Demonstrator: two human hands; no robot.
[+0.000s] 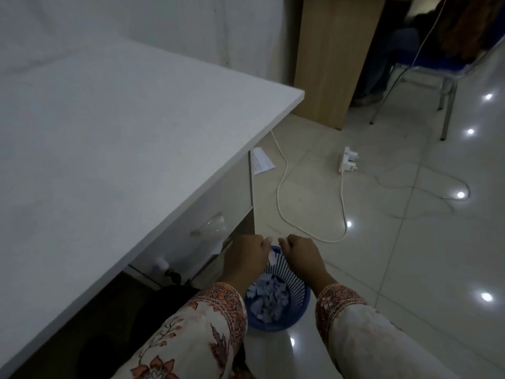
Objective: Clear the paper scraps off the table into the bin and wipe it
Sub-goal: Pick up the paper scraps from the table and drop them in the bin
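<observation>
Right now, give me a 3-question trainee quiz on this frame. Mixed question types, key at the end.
1. True or false: paper scraps already lie inside the blue bin.
2. Where do both hands sit? A) flat on the white table B) above the bin C) on the power strip
3. Fill in: a small white scrap shows just under the ___ hand, beside the right hand.

Key: 1 true; 2 B; 3 left

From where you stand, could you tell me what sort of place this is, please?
Most likely an office or workroom. There is a white desk with a drawer, a blue wastepaper bin of paper scraps on a glossy tiled floor, and a power strip with trailing cords near a metal-legged chair.
</observation>
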